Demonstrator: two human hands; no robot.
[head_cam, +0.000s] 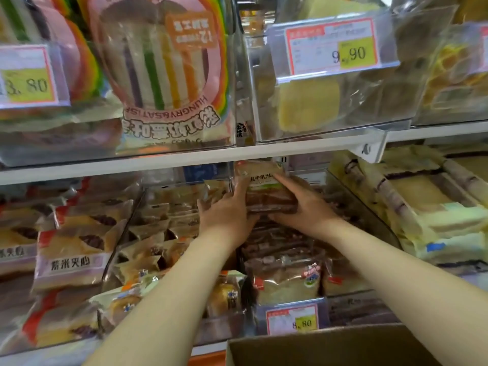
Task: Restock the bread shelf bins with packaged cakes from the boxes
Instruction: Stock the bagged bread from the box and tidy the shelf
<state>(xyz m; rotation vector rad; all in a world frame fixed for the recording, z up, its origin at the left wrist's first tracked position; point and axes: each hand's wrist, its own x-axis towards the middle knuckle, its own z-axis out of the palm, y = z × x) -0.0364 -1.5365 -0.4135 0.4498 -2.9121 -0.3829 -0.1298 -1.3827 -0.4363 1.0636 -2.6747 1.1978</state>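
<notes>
Both hands are up in the bin (pixel 351 310) straight above the box (pixel 330 347). The right hand (pixel 303 204) wraps the cake pack (pixel 266 191), and the left hand (pixel 227 215) presses its side, fingers straight. The pack sits high at the back. The bin looks well filled already; the box's contents are hidden.

The box (pixel 330 344) is cut by the bottom edge, the 3.80 tag (pixel 26 75) by the left. Small print on the 9.90 tag (pixel 332 46) is blurred.
</notes>
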